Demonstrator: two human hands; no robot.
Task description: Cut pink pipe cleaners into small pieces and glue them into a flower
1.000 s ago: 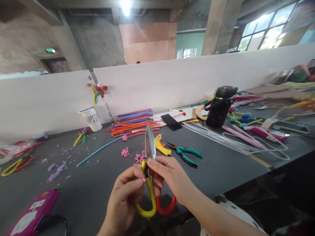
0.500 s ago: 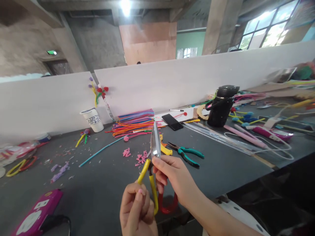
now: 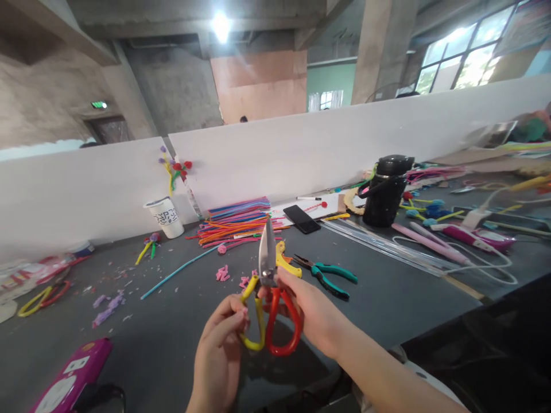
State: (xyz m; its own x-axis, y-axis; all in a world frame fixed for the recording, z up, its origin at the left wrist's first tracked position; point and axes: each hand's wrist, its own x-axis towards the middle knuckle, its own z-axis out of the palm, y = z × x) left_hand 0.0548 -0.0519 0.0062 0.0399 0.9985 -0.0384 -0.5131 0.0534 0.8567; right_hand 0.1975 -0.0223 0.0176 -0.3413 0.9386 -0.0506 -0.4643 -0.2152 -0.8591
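Observation:
My right hand (image 3: 313,307) grips a pair of scissors (image 3: 267,255) around the pivot, blades pointing up and away and nearly closed. One scissor handle is yellow, the other red; both loops hang toward me. Close by on the left, my left hand (image 3: 220,338) is closed in a pinch, with a small pink piece (image 3: 245,312) showing at the thumb and fingertips. Its fingers meet the yellow handle; whether they also grip it I cannot tell. Beyond the scissors lie pink cut bits (image 3: 222,273) and a yellow-handled tool (image 3: 286,262), partly hidden.
Teal-handled pliers (image 3: 331,275) lie right of the scissors. Behind are a bundle of pipe cleaners (image 3: 235,223), a phone (image 3: 302,218), a black flask (image 3: 385,192) and a white cup (image 3: 166,218). A magenta device (image 3: 73,376) sits at the front left, near purple scraps (image 3: 107,310).
The scissors have turned so the blade's flat and both handle loops face me. My left hand has moved up and slightly left, alongside the yellow handle. The view has tilted slightly upward.

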